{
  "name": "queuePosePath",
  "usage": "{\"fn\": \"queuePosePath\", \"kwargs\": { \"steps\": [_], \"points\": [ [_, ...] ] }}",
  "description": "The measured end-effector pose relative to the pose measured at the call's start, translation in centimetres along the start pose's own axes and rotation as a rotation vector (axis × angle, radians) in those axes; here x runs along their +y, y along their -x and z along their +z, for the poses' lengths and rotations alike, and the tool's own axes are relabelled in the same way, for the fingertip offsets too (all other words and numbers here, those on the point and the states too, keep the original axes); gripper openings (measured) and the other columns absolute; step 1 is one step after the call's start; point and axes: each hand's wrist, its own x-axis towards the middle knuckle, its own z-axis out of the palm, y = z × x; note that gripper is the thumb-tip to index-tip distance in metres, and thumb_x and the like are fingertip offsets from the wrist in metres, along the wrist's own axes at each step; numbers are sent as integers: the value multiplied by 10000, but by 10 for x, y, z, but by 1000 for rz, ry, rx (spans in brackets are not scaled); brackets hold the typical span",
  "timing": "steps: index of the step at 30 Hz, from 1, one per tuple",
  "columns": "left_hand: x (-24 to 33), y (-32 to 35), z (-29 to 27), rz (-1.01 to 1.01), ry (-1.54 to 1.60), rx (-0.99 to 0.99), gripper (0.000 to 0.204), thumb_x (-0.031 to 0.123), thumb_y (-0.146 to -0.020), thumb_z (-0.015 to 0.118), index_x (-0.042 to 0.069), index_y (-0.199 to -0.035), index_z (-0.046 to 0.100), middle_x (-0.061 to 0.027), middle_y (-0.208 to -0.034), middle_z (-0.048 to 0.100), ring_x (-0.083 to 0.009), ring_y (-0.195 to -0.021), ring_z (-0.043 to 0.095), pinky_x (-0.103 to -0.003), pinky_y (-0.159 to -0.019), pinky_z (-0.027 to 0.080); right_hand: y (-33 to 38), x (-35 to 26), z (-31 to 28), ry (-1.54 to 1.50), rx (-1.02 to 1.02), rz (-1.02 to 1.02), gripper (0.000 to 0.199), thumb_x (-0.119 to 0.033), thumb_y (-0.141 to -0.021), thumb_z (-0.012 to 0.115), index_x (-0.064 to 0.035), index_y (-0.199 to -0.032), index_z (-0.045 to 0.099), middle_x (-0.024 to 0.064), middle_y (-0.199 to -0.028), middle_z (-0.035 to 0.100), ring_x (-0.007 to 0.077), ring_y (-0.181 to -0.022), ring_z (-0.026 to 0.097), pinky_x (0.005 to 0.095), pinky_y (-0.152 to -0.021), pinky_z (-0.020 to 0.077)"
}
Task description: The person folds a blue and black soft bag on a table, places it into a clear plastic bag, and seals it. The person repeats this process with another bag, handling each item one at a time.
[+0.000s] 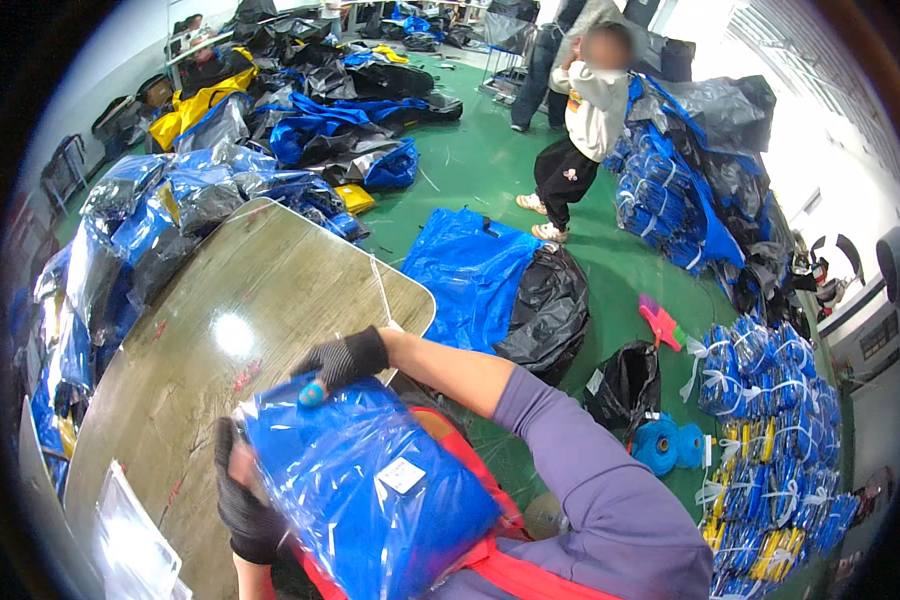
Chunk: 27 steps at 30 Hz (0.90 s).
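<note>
A clear plastic bag with folded blue sheeting inside (370,500) lies tilted before my body, with a small white label on its front. My right hand (342,360), in a dark knitted glove, is closed on the bag's far edge; something small and blue (312,394) shows at its fingertips. Along the bag's left edge is my left hand (245,500), gloved the same way and partly blurred. Its fingers are bent around that edge.
A wood-look table (220,270) spans the left, with a clear plastic sleeve (135,535) near me. Wrapped blue bundles (180,200) heap behind it. Blue sheeting (470,275) and a black bag (625,385) lie on the green floor. Tied stacks (770,430) stand right; a child (590,110) stands beyond.
</note>
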Motion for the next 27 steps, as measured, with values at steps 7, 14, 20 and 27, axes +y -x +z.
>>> {"fn": "queuePosePath", "kwargs": {
  "steps": [7, 14, 20, 27],
  "points": [
    [-9, 25, 14, -786, 936, -319, 575, 263, -848, 697, 14, -1315, 472, -106, -1156, 617, -188, -1020, 590, -346, -912, 473, 8, -31, 19, 549, 253, -184, 729, -594, -692, 730, -87, -1204, 621, 165, -1036, 689, 239, -930, 668, 353, -817, 517],
    [-25, 62, 46, -920, 878, 27, 793, 229, -684, 858, 9, -1332, 457, -92, -1110, 636, -174, -937, 616, -302, -784, 532, -9, -3, 78, 776, 207, 31, 940, -526, -664, 799, -26, -1367, 426, 222, -1128, 634, 345, -1029, 635, 386, -873, 491],
    [-40, 82, 41, -1067, 1021, 254, 721, 157, -748, 788, 5, -1360, 438, -96, -1126, 630, -178, -930, 619, -311, -805, 527, 7, 32, 59, 46, 366, -218, 817, -317, -716, 822, -63, -1386, 429, 106, -1413, 453, 226, -1283, 445, 392, -1068, 363],
    [-46, 70, 35, -346, 663, 323, 635, 270, -807, 743, 77, -1347, 470, -112, -1320, 525, -203, -1133, 530, -352, -974, 418, 17, 73, 80, 104, 580, -401, 282, -128, -877, 679, -26, -1138, 654, 127, -1149, 660, 197, -1061, 616, 331, -935, 475]
  ]
}}
